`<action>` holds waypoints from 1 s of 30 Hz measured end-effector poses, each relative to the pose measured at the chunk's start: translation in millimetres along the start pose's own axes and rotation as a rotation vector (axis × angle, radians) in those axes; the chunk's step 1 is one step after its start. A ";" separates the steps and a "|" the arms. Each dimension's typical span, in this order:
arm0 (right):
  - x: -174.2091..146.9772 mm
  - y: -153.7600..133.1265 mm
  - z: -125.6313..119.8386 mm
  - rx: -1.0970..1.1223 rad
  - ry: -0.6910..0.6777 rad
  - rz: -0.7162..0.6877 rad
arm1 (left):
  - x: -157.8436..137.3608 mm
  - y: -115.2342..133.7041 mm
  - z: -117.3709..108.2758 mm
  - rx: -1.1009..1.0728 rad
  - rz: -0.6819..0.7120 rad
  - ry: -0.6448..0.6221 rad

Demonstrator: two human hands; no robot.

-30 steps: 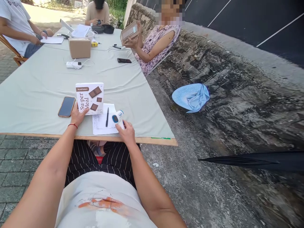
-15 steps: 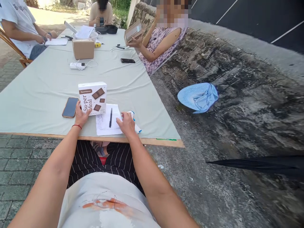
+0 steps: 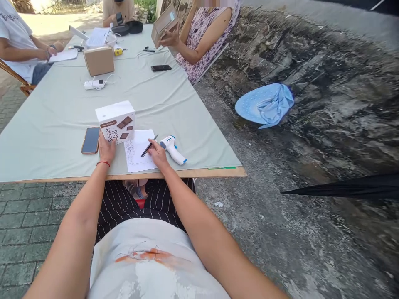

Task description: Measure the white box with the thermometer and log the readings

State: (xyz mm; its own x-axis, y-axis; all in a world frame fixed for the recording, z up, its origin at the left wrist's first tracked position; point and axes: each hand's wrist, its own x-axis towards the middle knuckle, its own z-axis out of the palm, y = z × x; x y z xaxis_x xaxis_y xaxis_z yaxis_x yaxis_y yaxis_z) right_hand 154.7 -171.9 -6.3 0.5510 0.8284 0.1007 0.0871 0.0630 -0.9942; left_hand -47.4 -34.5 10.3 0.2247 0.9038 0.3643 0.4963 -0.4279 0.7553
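Note:
My left hand point(image 3: 106, 148) is closed around the lower left of a white meal box point(image 3: 116, 113) with brown chocolate pictures, which stands on the cloth near the table's front edge. Between the thumb and fingers of my right hand point(image 3: 157, 153) is a black pen point(image 3: 146, 150), slanted above a sheet of printed paper point(image 3: 133, 162). The paper lies partly behind the box. Just right of that hand rests a white and blue infrared thermometer point(image 3: 173, 150). A phone point(image 3: 90, 140) lies face up left of the box.
Farther along the table point(image 3: 56, 120) are a cardboard box point(image 3: 99, 61), a white device with a cable point(image 3: 94, 84), a black phone point(image 3: 161, 67) and a basket with papers. Three people sit around it; one holds a carton point(image 3: 164, 25). A blue hat point(image 3: 264, 106) lies at the right.
My right hand has moved left and taken hold of the pen, uncovering the thermometer. The meal box now tilts so more of its top shows. The camera view has dipped.

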 end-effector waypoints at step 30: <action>-30.8 -13.9 23.7 -0.080 0.039 0.032 | -85.0 55.3 22.0 0.358 -0.041 -0.087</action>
State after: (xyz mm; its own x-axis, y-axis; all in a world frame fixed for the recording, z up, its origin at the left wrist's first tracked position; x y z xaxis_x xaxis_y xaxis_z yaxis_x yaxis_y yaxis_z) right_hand 116.8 -185.2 3.6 0.5867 0.8067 0.0716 0.1336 -0.0092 -0.9910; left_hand -20.6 -134.8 9.1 0.2619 0.9241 0.2784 0.7648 -0.3747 0.5242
